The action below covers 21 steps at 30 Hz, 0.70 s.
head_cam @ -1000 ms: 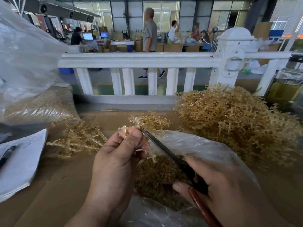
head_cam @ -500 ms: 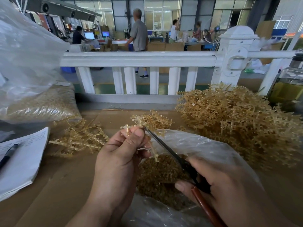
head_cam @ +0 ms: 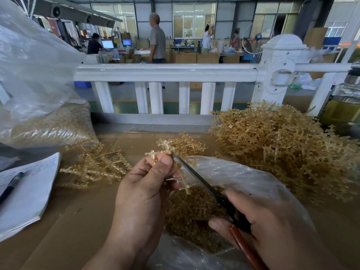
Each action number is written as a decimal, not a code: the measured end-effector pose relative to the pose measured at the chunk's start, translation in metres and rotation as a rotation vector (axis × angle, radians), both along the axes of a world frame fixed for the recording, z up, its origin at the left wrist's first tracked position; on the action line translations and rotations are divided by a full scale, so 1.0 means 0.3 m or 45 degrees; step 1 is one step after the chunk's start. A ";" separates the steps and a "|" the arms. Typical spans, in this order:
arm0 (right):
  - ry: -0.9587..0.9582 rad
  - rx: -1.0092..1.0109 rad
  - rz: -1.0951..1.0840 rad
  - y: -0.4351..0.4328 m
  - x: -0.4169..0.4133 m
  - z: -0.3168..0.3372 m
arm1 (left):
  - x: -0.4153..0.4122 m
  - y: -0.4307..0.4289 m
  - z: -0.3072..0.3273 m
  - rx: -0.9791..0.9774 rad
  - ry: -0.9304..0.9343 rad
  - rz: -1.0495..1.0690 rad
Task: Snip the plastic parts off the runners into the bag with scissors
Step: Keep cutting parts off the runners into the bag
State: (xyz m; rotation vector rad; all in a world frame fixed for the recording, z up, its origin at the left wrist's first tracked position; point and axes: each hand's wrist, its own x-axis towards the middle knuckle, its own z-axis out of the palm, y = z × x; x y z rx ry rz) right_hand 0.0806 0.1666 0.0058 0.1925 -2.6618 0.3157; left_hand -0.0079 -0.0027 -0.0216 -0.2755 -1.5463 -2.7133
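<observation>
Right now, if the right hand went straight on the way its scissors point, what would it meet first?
Probably the runner pinched in the left hand; the tips of the scissors sit right at it.

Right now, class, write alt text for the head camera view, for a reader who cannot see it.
A left hand pinches a tan plastic runner while the right hand holds scissors to it, above an open clear bag of snipped parts. A heap of runners lies at right.
</observation>
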 end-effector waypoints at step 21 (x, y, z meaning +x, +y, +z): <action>-0.015 -0.034 0.037 0.001 -0.005 -0.017 | 0.001 -0.004 -0.008 0.004 0.026 0.013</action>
